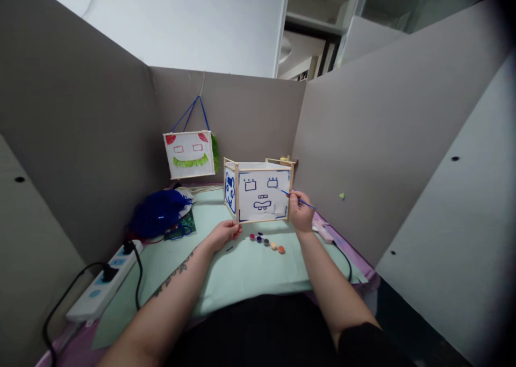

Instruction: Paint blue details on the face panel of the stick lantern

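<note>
Your L hand (223, 234) has thumb + fingers pinched on the lower front corner of the wood-frame box (264, 198), L end of its bottom bar. Box is upright, ctr of view, over the pale green sheet (237, 273); can't tell if its base touches down. Front panel faces you: white w/ blue-drawn face, two rect eyes, small nose, mouth w/ teeth. L side panel has another blue face.

Your R hand (301, 211) is closed on the blue brush (303, 201), just beside the box's R edge. Tip points at the R-hand eye; contact prob but too small to confirm.

Paint pots (266, 242) sit in a slanted row on the sheet between your forearms, approx red, dk blue, grey, cream, orange.

Back L: second box (191, 157) hangs on blue cords, red eyes + green fringe mouth. Below it, blue yarn pile (157, 214). Near L: white pwr strip (105, 281), two black plugs in. Pink tool (323, 231) w/ black cord lies R of your R wrist.
</note>
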Motion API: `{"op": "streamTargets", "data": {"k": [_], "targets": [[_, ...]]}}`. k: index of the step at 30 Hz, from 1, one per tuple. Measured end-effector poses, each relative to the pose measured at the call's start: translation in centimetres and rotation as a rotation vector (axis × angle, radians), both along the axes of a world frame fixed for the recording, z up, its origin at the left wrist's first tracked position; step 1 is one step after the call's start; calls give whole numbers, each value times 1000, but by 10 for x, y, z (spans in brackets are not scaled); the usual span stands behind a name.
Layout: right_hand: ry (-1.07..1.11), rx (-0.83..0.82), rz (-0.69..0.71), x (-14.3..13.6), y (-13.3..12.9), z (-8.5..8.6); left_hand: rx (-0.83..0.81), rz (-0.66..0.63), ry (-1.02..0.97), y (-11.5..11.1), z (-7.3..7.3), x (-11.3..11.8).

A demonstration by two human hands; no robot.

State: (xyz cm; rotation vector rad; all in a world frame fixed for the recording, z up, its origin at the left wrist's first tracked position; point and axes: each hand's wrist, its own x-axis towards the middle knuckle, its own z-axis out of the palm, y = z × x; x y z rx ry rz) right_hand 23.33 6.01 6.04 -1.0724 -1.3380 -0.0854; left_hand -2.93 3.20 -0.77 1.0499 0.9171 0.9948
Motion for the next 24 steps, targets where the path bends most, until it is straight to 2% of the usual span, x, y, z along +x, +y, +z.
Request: {"op": "streamTargets", "data": {"k": [12, 24], "targets": [[-38, 37, -29, 5, 1, 1, 18, 2, 7, 1, -2, 0], [-58, 73, -6, 2, -2, 9, 31, -11, 21, -3, 4, 1]]}}
